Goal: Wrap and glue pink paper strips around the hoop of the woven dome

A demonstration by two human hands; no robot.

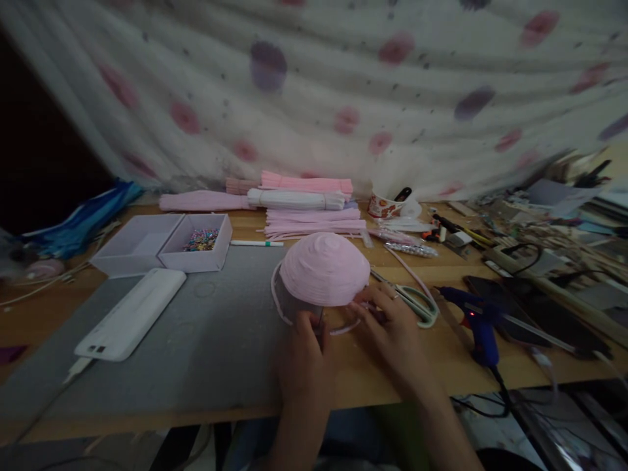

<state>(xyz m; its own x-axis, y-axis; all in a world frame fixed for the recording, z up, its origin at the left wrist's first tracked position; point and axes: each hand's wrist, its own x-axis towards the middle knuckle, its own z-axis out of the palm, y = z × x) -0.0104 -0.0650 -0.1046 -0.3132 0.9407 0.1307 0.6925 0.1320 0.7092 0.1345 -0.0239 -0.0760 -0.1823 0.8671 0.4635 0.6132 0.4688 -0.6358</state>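
A pale pink dome [324,265], built of coiled fuzzy strips that look like chenille stems, is tilted with its rounded top away from me. My left hand [307,347] is closed in a pinch just under its near rim. A thin, dark, pin-like piece stands at those fingertips, too small to name. At the lower right rim, my right hand [387,320] pinches the dome's edge; its fingertips are partly hidden. One loose pink chenille stem [346,329] curves below the dome between my hands. Scissors [417,301] with pale green handles lie beside my right hand.
Bundles of pink and white chenille stems [297,199] lie at the back. To the left are a lidded box [196,258] holding colourful bits and a white power bank [130,317] on a grey mat [220,353]. A blue glue gun [478,320] and phones [554,314] lie right.
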